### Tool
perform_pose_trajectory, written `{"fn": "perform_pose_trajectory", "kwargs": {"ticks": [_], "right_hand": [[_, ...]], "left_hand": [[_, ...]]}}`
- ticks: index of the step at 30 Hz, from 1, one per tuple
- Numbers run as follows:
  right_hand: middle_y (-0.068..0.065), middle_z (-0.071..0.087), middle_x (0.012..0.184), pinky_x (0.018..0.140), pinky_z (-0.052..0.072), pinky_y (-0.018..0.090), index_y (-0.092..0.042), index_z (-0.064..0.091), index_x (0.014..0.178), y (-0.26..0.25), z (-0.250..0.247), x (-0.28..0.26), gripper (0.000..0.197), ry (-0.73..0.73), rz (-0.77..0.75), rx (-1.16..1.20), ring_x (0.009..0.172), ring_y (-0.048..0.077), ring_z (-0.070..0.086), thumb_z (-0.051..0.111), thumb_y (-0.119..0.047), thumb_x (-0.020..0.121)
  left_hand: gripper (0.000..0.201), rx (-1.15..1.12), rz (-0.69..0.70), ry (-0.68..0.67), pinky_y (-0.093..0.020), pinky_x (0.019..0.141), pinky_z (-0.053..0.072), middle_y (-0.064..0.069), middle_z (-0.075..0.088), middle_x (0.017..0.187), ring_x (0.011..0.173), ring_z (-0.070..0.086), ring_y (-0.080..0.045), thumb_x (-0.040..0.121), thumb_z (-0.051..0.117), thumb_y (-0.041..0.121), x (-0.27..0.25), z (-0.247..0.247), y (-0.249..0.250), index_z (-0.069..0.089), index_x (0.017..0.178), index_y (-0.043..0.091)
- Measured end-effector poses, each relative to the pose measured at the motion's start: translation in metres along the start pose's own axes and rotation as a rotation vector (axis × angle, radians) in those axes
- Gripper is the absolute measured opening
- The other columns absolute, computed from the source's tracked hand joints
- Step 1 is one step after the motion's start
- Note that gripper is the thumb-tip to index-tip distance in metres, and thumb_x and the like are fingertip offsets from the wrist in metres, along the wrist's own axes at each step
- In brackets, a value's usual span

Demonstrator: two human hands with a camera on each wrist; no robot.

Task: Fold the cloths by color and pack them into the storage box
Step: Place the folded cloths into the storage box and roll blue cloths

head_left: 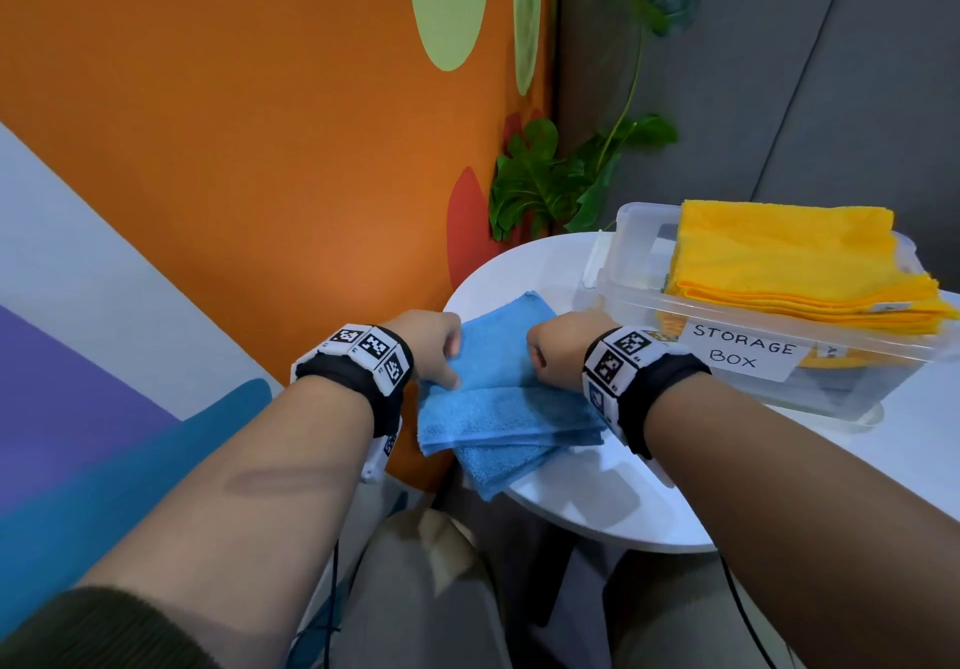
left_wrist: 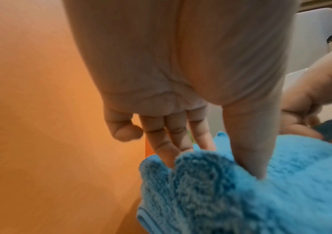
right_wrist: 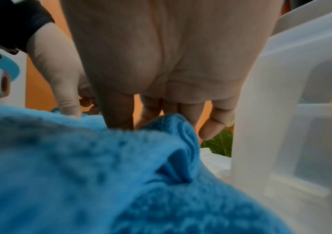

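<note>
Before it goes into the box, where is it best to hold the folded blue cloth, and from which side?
Probably at its two short ends, one hand from each side. The blue cloth lies layered, overhanging the table edge; the left hand and right hand already pinch its far fold, thumbs on top, which should keep the layers together.

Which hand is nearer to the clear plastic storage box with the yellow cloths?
Right. The right hand pinches the blue cloth just beside the clear plastic storage box; the left hand pinches the cloth's far side.
</note>
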State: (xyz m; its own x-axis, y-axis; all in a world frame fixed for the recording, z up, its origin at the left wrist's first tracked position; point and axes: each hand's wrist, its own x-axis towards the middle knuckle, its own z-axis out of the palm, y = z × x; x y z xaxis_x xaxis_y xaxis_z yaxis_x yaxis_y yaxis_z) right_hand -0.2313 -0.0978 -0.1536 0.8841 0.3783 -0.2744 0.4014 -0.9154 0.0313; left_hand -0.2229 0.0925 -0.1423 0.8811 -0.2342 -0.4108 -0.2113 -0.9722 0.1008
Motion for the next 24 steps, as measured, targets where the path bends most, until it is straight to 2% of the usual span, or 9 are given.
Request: {"fn": "perform_pose_trajectory", "kwargs": {"ticks": [2,4,7,9,12,15,19,21,24], "right_hand": [[0.006,0.06,0.095,0.071,0.047,0.034,-0.014,0.049,0.104,-0.001,0.006,-0.003,0.018,0.048,0.01,0.045,0.085,0.027,0.057,0.049,-0.017,0.086],[0.005,0.059,0.099,0.077,0.043,0.036,-0.015,0.046,0.107,-0.003,0.005,-0.005,0.023,0.111,0.01,0.046,0.089,0.028,0.058,0.052,-0.019,0.085],[0.002,0.058,0.101,0.085,0.039,0.04,-0.017,0.047,0.108,-0.003,0.0,-0.006,0.025,0.167,-0.001,0.024,0.094,0.026,0.056,0.053,-0.019,0.084],[0.002,0.056,0.101,0.089,0.037,0.041,-0.019,0.049,0.106,-0.004,-0.001,-0.006,0.023,0.154,-0.011,0.013,0.095,0.025,0.054,0.052,-0.019,0.084],[0.001,0.054,0.101,0.085,0.036,0.038,-0.022,0.05,0.101,-0.005,0.003,-0.008,0.021,0.127,-0.037,0.02,0.095,0.024,0.053,0.055,-0.018,0.082],[0.0,0.049,0.096,0.076,0.034,0.033,-0.025,0.043,0.091,-0.006,0.006,-0.012,0.021,0.096,-0.068,0.02,0.093,0.024,0.051,0.057,-0.014,0.079],[0.001,0.05,0.096,0.074,0.035,0.033,-0.024,0.042,0.087,-0.009,0.006,-0.015,0.021,0.08,-0.096,-0.03,0.09,0.026,0.051,0.054,-0.01,0.077],[0.001,0.051,0.096,0.073,0.034,0.033,-0.025,0.043,0.087,-0.01,0.006,-0.016,0.02,0.064,-0.105,-0.046,0.088,0.025,0.05,0.053,-0.011,0.077],[-0.001,0.051,0.096,0.072,0.037,0.033,-0.027,0.045,0.086,-0.011,0.003,-0.017,0.019,0.018,-0.097,-0.036,0.089,0.023,0.053,0.057,-0.018,0.076]], "left_hand": [[0.037,0.049,0.006,-0.046,-0.031,0.077,0.045,-0.002,0.06,0.107,0.091,0.056,-0.02,0.084,0.07,0.034,0.0,0.003,0.001,0.054,0.115,0.021],[0.039,0.11,0.027,-0.059,-0.031,0.078,0.044,-0.001,0.058,0.105,0.09,0.053,-0.019,0.086,0.068,0.035,0.0,0.001,0.002,0.054,0.119,0.021],[0.028,0.107,0.035,-0.004,-0.03,0.07,0.042,0.005,0.054,0.09,0.083,0.051,-0.018,0.082,0.071,0.034,0.001,-0.002,0.002,0.053,0.1,0.024],[0.027,0.117,0.032,0.008,-0.03,0.067,0.042,0.005,0.053,0.086,0.08,0.05,-0.018,0.079,0.072,0.033,0.0,0.0,0.004,0.049,0.09,0.026],[0.028,0.149,0.038,-0.016,-0.029,0.062,0.04,0.002,0.051,0.078,0.072,0.047,-0.021,0.078,0.071,0.027,-0.002,0.007,0.01,0.043,0.078,0.026],[0.031,0.138,0.06,-0.069,-0.025,0.055,0.035,0.004,0.045,0.068,0.065,0.043,-0.019,0.076,0.072,0.021,-0.003,0.011,0.013,0.041,0.072,0.024],[0.022,-0.05,0.059,-0.136,-0.023,0.054,0.036,0.006,0.05,0.064,0.057,0.042,-0.011,0.079,0.074,0.036,-0.012,-0.004,0.013,0.057,0.071,0.023],[0.021,-0.089,0.064,-0.136,-0.022,0.056,0.039,0.002,0.058,0.07,0.061,0.048,-0.012,0.079,0.075,0.038,-0.012,-0.008,0.011,0.062,0.077,0.021],[0.036,-0.039,0.053,-0.157,-0.031,0.07,0.048,-0.006,0.068,0.096,0.078,0.058,-0.018,0.073,0.08,0.04,-0.011,-0.002,0.014,0.057,0.094,0.023]]}}
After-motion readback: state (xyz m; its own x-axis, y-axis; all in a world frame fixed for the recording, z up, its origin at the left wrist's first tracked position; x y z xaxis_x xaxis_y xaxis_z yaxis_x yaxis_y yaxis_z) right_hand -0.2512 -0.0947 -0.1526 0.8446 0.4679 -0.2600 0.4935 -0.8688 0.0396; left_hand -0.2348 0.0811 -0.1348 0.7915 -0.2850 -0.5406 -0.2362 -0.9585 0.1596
